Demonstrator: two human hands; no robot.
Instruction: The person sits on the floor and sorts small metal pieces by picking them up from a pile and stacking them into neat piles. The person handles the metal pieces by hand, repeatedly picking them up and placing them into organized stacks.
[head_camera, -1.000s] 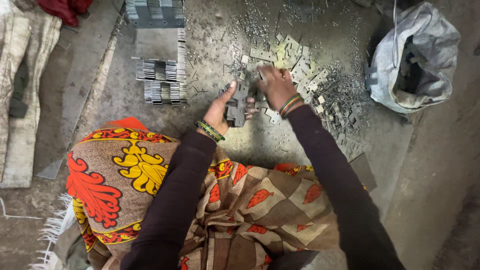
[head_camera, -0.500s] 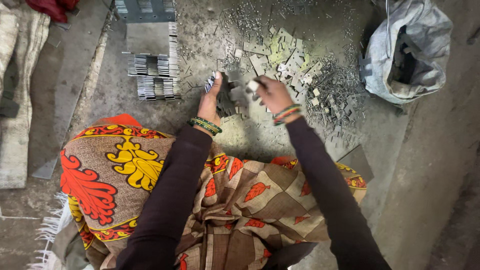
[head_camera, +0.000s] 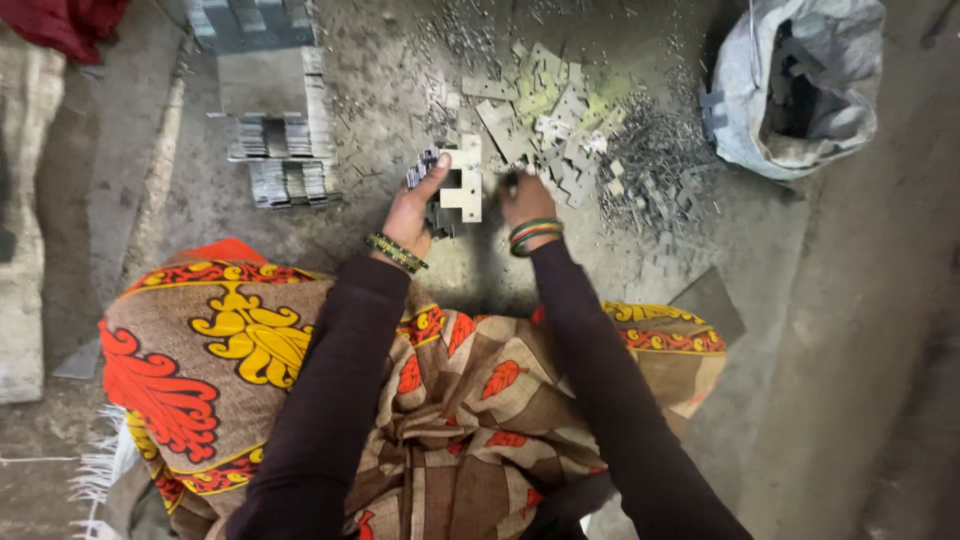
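Two hands work over the floor: the left hand (head_camera: 412, 212) grips a bundle of metal plates (head_camera: 455, 185), while the right hand (head_camera: 525, 197) closes on it beside the loose pile (head_camera: 560, 130). Sharp stamped edges could nick fingers, or the bundle could slip apart.

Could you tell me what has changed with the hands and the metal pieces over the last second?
The left hand now holds a bundle of stamped metal plates upright, one pale plate facing up; earlier it gripped a darker clump lower down. The right hand has moved from the scattered pile back beside the bundle. The stacked plates and the grey sack are unchanged.
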